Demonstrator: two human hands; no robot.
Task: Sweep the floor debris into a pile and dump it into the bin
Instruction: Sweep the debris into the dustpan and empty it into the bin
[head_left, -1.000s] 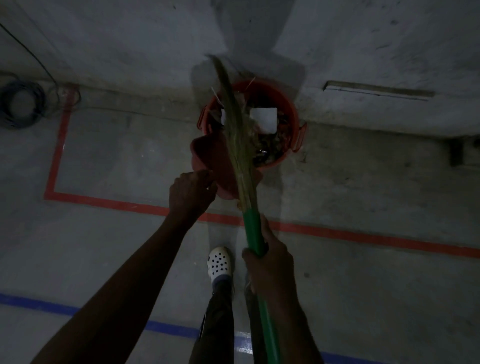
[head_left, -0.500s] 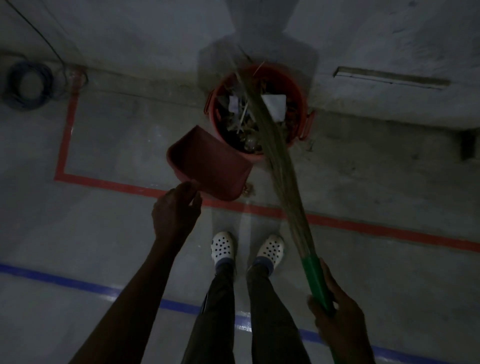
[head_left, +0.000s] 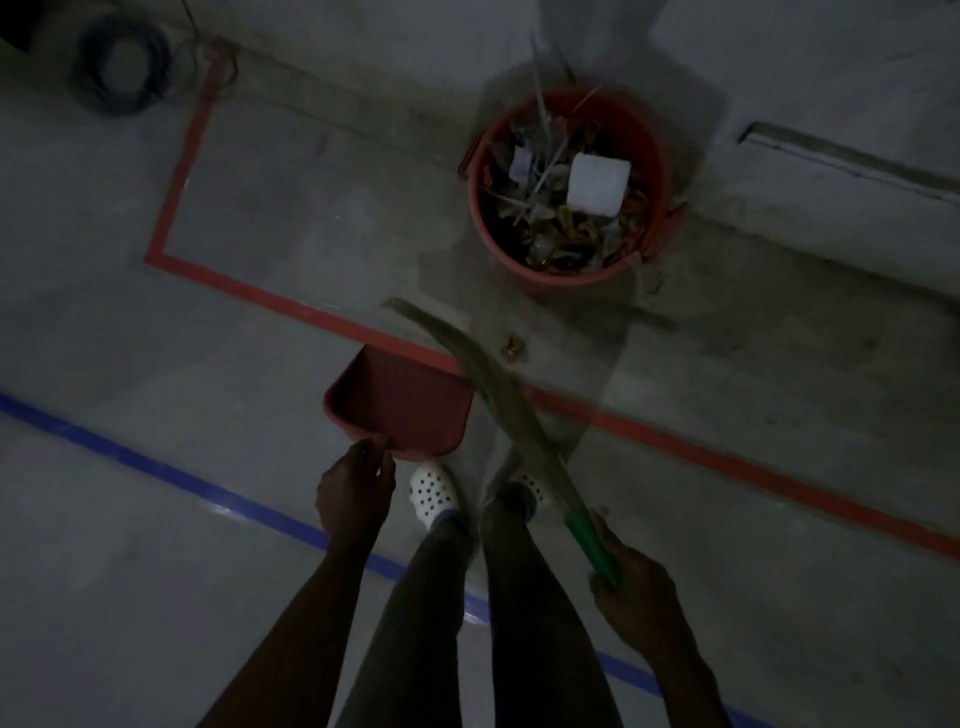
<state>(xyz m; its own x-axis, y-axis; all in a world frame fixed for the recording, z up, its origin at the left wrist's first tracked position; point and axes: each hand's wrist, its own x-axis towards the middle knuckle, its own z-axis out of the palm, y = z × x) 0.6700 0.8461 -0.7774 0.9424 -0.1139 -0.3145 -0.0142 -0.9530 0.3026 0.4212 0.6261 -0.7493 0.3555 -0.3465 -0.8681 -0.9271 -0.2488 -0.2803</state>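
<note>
Left hand (head_left: 356, 488) grips dustpan (head_left: 402, 410); right hand (head_left: 631, 592) grips broom (head_left: 524, 431); bin (head_left: 566, 187) well apart.

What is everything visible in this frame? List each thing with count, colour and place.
bin: 1, red, by the wall, full of mixed rubbish
white block: 1, on top of the rubbish
dustpan: 1, red, over the red line
broom: 1, straw bristles, green handle, angled across the red line
debris bit: 1, brownish, on the floor before the bin
red line: 1, on the floor
blue line: 1, nearer the feet
cable coil: 1, dark, top left
shoes: 2, white, perforated
left hand: holds the dustpan
right hand: grips the broom handle
</note>
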